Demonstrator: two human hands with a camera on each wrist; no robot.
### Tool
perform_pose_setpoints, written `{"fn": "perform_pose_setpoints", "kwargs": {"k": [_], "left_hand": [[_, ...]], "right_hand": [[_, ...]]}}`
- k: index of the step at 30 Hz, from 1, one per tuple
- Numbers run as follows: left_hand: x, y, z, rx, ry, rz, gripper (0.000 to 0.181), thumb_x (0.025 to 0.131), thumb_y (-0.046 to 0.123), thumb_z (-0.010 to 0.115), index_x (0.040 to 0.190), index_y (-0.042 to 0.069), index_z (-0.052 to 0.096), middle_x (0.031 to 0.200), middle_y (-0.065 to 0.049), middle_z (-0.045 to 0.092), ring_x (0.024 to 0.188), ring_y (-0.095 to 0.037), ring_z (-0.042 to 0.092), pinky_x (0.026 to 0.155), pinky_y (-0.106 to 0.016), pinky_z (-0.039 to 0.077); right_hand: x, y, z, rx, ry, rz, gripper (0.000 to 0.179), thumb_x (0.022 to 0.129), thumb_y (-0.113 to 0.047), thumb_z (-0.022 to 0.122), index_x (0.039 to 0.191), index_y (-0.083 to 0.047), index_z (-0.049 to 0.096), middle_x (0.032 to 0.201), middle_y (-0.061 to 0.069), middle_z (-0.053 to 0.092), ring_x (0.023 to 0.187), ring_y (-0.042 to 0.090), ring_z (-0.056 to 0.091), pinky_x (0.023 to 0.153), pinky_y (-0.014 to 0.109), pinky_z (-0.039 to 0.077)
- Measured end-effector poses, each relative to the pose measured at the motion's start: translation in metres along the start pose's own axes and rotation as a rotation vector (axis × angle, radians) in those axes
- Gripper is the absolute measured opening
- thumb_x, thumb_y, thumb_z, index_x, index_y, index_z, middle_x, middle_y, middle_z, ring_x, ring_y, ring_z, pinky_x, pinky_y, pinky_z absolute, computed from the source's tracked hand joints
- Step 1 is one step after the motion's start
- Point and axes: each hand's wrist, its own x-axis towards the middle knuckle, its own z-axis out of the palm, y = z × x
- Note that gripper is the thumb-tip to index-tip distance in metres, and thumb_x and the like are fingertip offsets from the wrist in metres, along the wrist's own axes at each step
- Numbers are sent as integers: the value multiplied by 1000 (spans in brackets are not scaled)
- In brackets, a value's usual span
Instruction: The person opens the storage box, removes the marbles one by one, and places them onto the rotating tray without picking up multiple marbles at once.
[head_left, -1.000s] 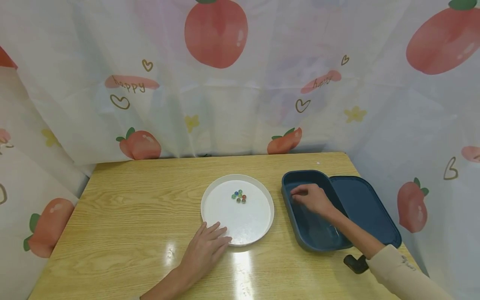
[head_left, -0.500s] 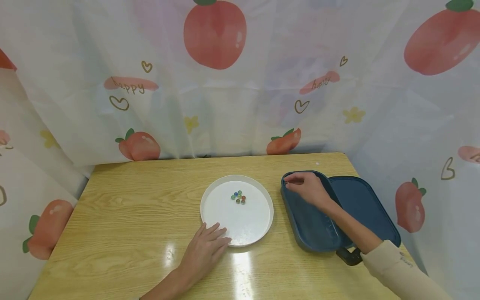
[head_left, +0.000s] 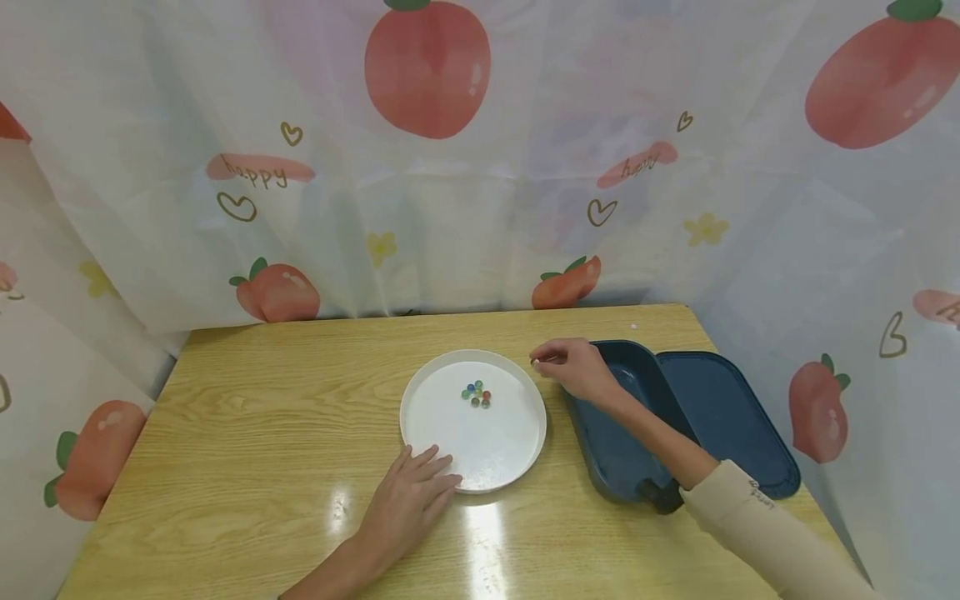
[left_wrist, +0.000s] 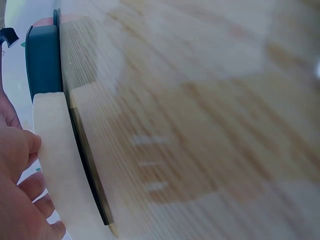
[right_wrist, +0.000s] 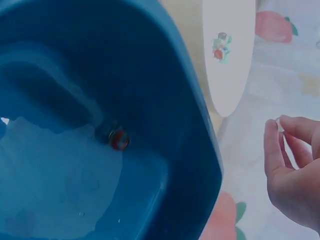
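My right hand (head_left: 581,371) pinches a small clear marble (right_wrist: 280,123) between thumb and fingertips. It is raised between the blue box (head_left: 600,450) and the round white tray (head_left: 480,467), over the box's left rim. Several glass marbles (head_left: 477,393) in green, blue and red lie grouped on the tray, behind its middle. In the right wrist view a reddish marble (right_wrist: 119,140) lies inside the box near a corner, a darker one beside it. My left hand (head_left: 408,500) rests with spread fingers on the tray's near-left rim; the left wrist view shows its fingertips at the rim.
A flat dark blue lid (head_left: 731,417) lies right of the box, partly under or behind it. The wooden table (head_left: 300,400) ends at a fruit-printed curtain (head_left: 450,242) at the back and sides.
My right hand has come up out of the blue box and moved left over its rim toward the tray, with the marble. The left hand stays on the tray's rim.
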Motion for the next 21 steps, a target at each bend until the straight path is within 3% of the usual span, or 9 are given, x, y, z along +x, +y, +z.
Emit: {"fn": "perform_pose_setpoints", "kwargs": {"k": [21], "left_hand": [[0,-1,0,-4,5,4,14,89,16,75,102,17,79,120,-7,70,121,-32,60,104,-62,40]], "right_hand": [[25,-11,52,48,-78,6,18,90,-7,73,106,3,74,94,7,73,85,21,70,72,32,56]]}}
